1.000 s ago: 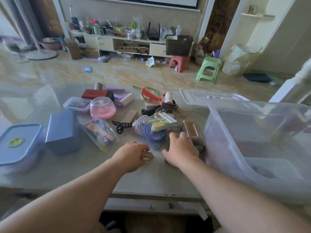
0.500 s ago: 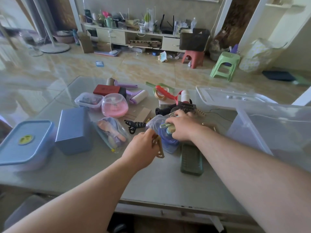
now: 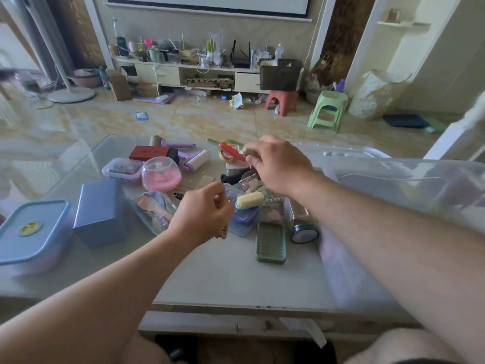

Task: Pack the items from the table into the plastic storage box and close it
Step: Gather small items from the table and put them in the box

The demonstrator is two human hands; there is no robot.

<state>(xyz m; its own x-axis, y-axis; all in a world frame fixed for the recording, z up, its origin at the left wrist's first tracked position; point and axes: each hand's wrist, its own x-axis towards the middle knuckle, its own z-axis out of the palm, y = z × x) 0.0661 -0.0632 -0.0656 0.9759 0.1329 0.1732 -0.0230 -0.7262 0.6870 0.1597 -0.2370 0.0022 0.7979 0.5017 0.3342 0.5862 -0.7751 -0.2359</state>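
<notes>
**Both hands busy over a cluttered table, storage box waiting at the right**

The left hand (image 3: 203,212) is raised over the middle of the table with its fingers curled round a small tan-gold item (image 3: 223,232), part of which hangs below the palm. The right hand (image 3: 278,164) is lifted farther back, its fingertips pinching a pale green piece (image 3: 246,152) just beside a red-handled tool (image 3: 231,150); what exactly the piece is cannot be told. The two hands are apart, neither resting on the tabletop.

Between and below them lies a heap of small goods: a yellow-bristled brush (image 3: 250,199) across a clear pouch of blue things (image 3: 242,219), a green ribbed tray (image 3: 271,243) near the front, and a roll of tape (image 3: 304,232) just beside the box wall. To the left sit a clear bag (image 3: 153,210), a pink domed container (image 3: 161,174), a small clear tub (image 3: 122,170), a red box (image 3: 149,153) and a purple lint roller (image 3: 198,159). Farther left stand a blue box (image 3: 101,214) and a blue-lidded container (image 3: 31,232).

The translucent plastic storage box (image 3: 393,195) stands open at the table's (image 3: 223,279) right edge, its lid (image 3: 338,153) lying flat behind it.
</notes>
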